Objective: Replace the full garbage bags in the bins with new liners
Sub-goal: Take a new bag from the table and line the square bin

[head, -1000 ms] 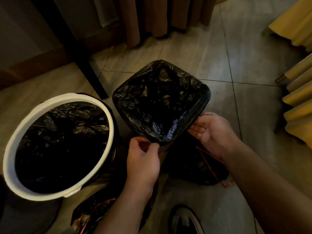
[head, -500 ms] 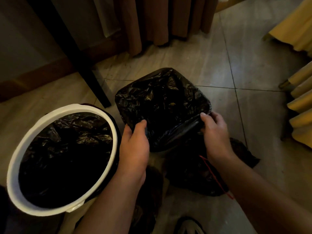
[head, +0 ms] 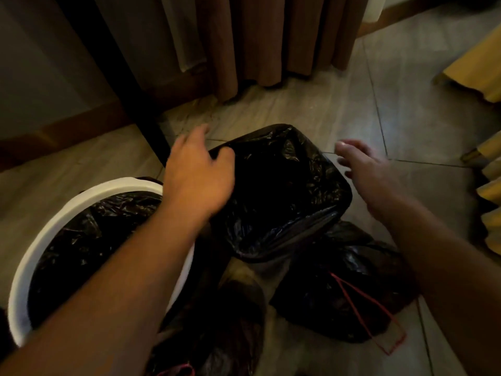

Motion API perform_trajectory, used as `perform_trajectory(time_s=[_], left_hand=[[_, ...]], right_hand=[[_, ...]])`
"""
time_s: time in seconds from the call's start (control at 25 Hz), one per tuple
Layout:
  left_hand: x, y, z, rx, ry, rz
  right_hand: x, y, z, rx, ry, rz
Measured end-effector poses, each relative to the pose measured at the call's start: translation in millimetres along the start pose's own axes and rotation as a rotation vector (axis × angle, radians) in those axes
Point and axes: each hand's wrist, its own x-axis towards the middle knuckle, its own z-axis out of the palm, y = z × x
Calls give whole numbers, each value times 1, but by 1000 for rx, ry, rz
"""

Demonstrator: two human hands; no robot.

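Bins side by side on the tiled floor: the square bin [head: 282, 202] in the middle wears a black liner [head: 273, 226] folded over its rim, and I can see nothing but dark plastic down inside it. Left of it sits the round white bin [head: 81, 204], also lined in black, and its inside is too dark to read. Just below the square bin a tied black bag [head: 339, 291] with red drawstrings lies on the floor. My left hand [head: 198, 177] rests on the liner at the far left corner, thumb pressed into the plastic, fingers loosely spread. My right hand [head: 366, 169] hovers open just beside the right rim, gripping nothing, fingers blurred.
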Motion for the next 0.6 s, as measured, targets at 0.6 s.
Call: perform_trajectory(time_s=[0.6], left_hand=[[14, -4, 14, -83, -104, -109]], right_hand=[[-9, -16, 26, -461, 44, -356]])
